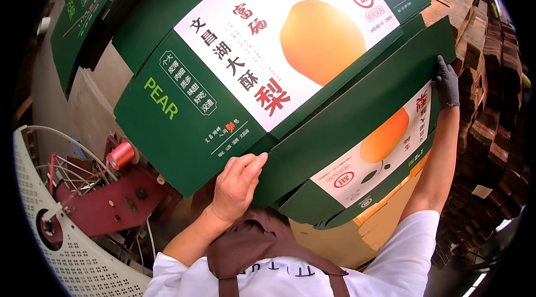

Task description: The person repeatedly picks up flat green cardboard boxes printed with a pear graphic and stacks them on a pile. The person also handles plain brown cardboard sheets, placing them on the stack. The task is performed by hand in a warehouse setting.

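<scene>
A large green printed carton blank [357, 124] with a white panel and an orange-yellow pear picture slants before me. My left hand [237, 182], bare, is closed at its near left corner, fingertips pressed to the edge. On the far right edge, my right hand [448, 85] in a grey glove grips the board, its index finger lying along the border. Parts of the fingers of both hands are hidden. Directly beyond lies another green carton sheet [206, 90] with a larger white panel and pear picture; whether the two are joined I cannot tell.
More green printed cartons [84, 23] lie at the upper left. A dark red machine [117, 202] with a red spool [121, 156] and a white perforated guard [84, 258] stands at the lower left. Wooden pallets [466, 18] and stacked brown cardboard [491, 124] line the right side.
</scene>
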Tool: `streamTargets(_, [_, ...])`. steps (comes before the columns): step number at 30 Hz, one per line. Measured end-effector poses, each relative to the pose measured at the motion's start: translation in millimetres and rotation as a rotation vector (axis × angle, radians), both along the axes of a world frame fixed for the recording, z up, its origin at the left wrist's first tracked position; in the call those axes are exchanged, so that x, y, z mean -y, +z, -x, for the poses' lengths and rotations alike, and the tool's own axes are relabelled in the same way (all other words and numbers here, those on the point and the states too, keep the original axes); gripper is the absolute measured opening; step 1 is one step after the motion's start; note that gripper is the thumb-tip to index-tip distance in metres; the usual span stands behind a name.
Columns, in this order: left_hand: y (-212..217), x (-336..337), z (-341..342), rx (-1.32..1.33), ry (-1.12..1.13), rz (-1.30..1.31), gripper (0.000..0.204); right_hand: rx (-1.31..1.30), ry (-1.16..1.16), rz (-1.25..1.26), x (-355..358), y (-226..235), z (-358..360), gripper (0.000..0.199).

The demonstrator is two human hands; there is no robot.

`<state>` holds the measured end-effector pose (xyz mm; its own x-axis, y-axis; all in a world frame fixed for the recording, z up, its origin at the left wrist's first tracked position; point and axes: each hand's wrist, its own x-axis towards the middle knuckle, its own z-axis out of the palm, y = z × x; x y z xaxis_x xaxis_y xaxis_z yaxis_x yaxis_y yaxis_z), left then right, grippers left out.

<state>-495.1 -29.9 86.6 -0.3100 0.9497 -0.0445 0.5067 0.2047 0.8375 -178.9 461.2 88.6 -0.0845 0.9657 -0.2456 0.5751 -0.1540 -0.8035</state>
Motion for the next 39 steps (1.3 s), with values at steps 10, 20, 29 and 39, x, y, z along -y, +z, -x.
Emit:
streamTargets(10, [-15, -13, -4, -0.128, -0.024, 0.018, 0.059, 0.337, 0.335, -0.116, -44, -21, -35, 0.038])
streamTargets(20, [-16, -20, 2, -0.046, -0.020, 0.110, 0.058, 0.442, 0.419, -0.080, -56, -26, -36, 0.052])
streamTargets(29, [-17, -22, 6, -0.016, -0.042, 0.131, 0.058, 0.504, 0.494, -0.117, -64, -30, -42, 0.063])
streamTargets(39, [-16, -25, 12, 0.009, -0.093, 0.163, 0.058, 0.535, 0.516, -0.137, -62, -34, -40, 0.069])
